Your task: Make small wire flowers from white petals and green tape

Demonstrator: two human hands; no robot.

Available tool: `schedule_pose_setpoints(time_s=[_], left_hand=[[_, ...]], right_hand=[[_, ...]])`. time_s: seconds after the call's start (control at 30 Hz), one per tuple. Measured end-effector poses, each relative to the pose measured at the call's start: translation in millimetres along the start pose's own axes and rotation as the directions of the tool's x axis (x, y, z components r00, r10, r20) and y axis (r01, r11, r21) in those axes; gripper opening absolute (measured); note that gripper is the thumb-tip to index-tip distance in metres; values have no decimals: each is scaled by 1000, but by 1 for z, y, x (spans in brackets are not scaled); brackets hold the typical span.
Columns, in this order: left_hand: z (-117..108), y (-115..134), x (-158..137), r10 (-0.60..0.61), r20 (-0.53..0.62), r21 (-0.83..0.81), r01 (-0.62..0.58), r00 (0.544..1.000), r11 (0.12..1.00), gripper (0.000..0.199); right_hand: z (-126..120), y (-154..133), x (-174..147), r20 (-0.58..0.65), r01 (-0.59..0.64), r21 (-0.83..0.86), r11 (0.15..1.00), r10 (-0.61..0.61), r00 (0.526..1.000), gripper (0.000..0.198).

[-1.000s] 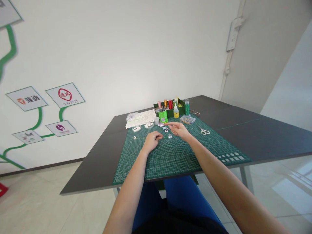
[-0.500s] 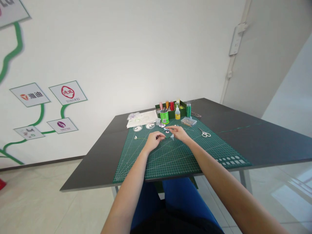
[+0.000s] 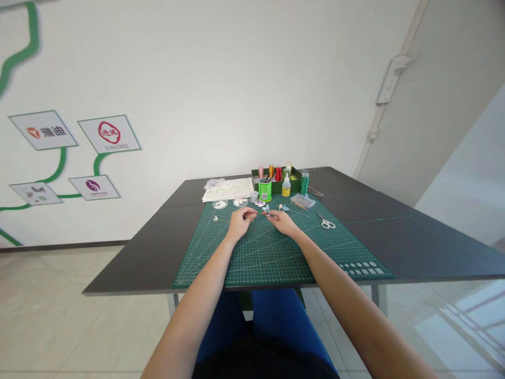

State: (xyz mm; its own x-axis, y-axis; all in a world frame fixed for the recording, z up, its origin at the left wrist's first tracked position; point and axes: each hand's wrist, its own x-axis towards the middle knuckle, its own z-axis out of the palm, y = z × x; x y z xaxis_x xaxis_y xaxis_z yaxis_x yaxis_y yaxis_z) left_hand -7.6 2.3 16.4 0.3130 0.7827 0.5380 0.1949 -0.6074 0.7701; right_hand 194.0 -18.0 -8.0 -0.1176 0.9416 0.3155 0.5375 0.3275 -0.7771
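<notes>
Over the green cutting mat, my two hands are close together. My left hand is closed in a pinch on one end of a thin green stem. At the stem's other end is a small pale blue petal-like piece, pinched by the fingers of my right hand. Fine detail there is too small to make out. Just beyond the right hand lies another pale blue piece with a thin stalk. A small white bud-like piece rests on the mat to the left.
Behind the hands stand a green can with brushes, a yellow glue bottle, a thread box and a green spool. White scissors and a clear case lie right; shallow dishes and white sheets left.
My hands have drawn closer together, and the right fingers now pinch around the pale blue piece on the stem. The camera view has shifted slightly.
</notes>
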Motion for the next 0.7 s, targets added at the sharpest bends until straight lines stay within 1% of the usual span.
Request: schedule_pose_setpoints(time_s=[0.1,0.27,0.47,0.7], left_hand=[[-1,2,0,0,-36,15,1,999,1000,9],[-2,4,0,14,-56,53,-12,998,999,9],[-2,0,0,49,-108,101,-38,993,994,9],[-4,3,-1,71,-128,159,-50,989,986,10]], right_hand=[[-2,-5,-2,19,15,-36,999,-15,1000,42],[-2,-10,-4,41,51,-71,996,-48,998,38],[-1,-14,-5,53,32,-94,995,-27,998,37],[-3,-18,-7,74,51,-107,993,-43,996,36]])
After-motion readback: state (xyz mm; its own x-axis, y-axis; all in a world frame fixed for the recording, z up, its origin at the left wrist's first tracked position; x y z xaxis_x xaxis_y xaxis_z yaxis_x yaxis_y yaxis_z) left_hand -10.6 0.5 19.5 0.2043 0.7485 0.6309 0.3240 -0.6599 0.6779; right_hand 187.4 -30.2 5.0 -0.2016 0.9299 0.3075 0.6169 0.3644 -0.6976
